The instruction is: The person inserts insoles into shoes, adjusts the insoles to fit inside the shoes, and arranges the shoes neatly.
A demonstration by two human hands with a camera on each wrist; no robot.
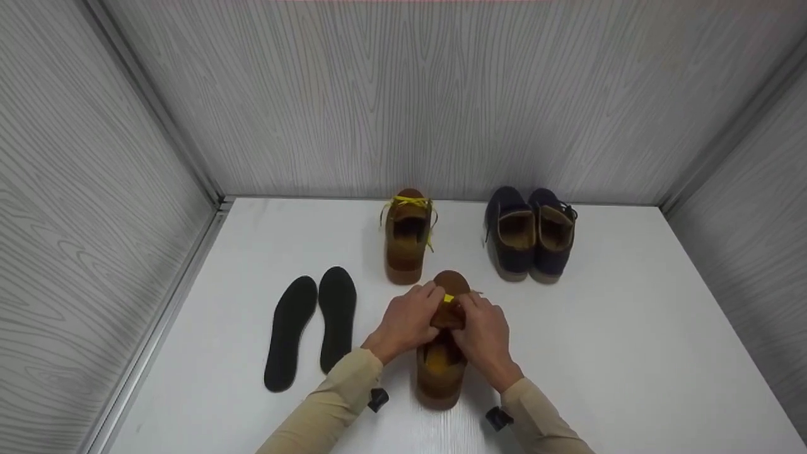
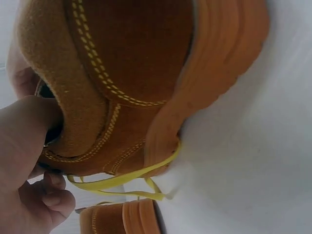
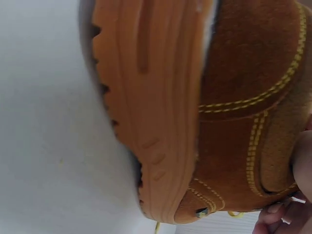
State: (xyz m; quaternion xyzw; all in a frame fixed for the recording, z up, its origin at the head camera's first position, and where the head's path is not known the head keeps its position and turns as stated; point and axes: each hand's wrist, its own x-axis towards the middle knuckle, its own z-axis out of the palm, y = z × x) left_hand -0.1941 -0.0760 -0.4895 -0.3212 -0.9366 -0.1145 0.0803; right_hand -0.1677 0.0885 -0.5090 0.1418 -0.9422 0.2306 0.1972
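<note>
Evidently both hands are at work on one shoe: the left hand [image 1: 408, 318] and the right hand [image 1: 484, 329] grip the near brown shoe [image 1: 439, 389] from either side, below its tongue and yellow lace [image 1: 448, 298]. In the left wrist view the left thumb reaches into the shoe's opening while the fingers curl outside it; the right hand pinches the opposite edge in the same area. That shoe rests sole down at the near middle of the white table [image 1: 630, 353], toe pointing far and heel near.

Tan sleeves [image 1: 328, 403] cover both forearms, and a small black device [image 1: 378, 400] sits at each wrist. Just beyond the toe, slightly left, stands the far brown shoe [image 1: 404, 260], also heel near, with yellow laces tied across it. Left of the hands lie two black insoles, the left insole [image 1: 290, 334] and the right insole [image 1: 338, 315], side by side with toes far. At the far right, two dark shoes [image 1: 514, 263] stand touching, heels near. Grey wood-grain panels [image 1: 378, 94] rise behind the far edge and along both sides.
</note>
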